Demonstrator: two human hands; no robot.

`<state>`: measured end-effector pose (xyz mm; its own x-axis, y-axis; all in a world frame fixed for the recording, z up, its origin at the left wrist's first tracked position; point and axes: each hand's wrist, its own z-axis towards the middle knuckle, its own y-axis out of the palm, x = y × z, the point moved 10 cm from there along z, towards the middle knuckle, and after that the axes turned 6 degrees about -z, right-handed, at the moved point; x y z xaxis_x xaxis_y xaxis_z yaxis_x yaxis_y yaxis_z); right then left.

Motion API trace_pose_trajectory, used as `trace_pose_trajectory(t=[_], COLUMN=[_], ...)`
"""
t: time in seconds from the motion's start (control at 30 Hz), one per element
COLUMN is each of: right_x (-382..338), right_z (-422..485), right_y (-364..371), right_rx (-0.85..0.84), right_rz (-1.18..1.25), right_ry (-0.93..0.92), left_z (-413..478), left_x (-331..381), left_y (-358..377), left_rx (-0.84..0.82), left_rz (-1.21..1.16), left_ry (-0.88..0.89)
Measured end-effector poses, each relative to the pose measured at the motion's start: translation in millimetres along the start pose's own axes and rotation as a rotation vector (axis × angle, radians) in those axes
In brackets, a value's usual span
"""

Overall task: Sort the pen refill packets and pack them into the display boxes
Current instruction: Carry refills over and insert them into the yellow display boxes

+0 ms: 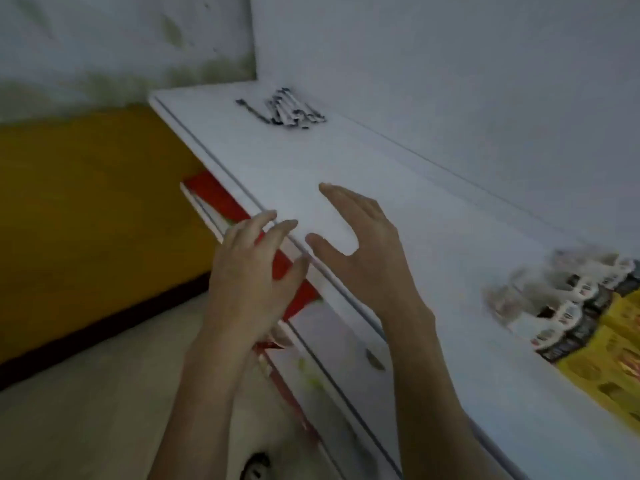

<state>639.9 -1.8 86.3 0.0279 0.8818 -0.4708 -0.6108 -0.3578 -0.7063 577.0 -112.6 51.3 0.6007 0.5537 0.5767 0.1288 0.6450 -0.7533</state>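
A loose pile of pen refill packets (pixel 287 109), white with black print, lies at the far end of a white counter (pixel 398 202). At the right edge stands a yellow display box (pixel 609 358) with several blurred packets (pixel 568 306) upright in it. My left hand (pixel 252 275) hovers over the counter's front edge, fingers relaxed and spread, holding nothing. My right hand (pixel 367 251) is stretched over the counter top, fingers straight, empty. Both hands are far from the pile and the box.
Red and white flat items (pixel 225 202) sit on a shelf under the counter's front edge. A drawer front with a small handle (pixel 375 360) is below my right forearm. A yellow wall (pixel 86 220) and pale floor lie to the left. White walls back the counter.
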Motion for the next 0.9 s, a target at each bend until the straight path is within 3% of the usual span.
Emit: trace_pose_trajectory(t=[0.17,0.3,0.6,0.9], right_x=[-61.4,-77.3,-77.2,17.6], right_z=[65.5,122.1,257.4,388.7], right_y=[100.0,168.4,267.3,296.1], right_rx=[-0.024,-0.068,-0.007,0.105], right_rz=[0.127,0.181,0.156,0.014], right_ry=[-0.134,-0.074,0.068,0.224], left_z=[19.4,64.9,193.8,376.3], left_x=[-94.5,-159.6,-263.8,-301.9], left_y=[-82.8,-119.1,-149.8,-95.7], left_rx=[0.200,0.226,0.149,-0.020], left_rz=[0.044,0.037,0.032,-0.084], left_ry=[-0.057,-0.030,0.028,0.156])
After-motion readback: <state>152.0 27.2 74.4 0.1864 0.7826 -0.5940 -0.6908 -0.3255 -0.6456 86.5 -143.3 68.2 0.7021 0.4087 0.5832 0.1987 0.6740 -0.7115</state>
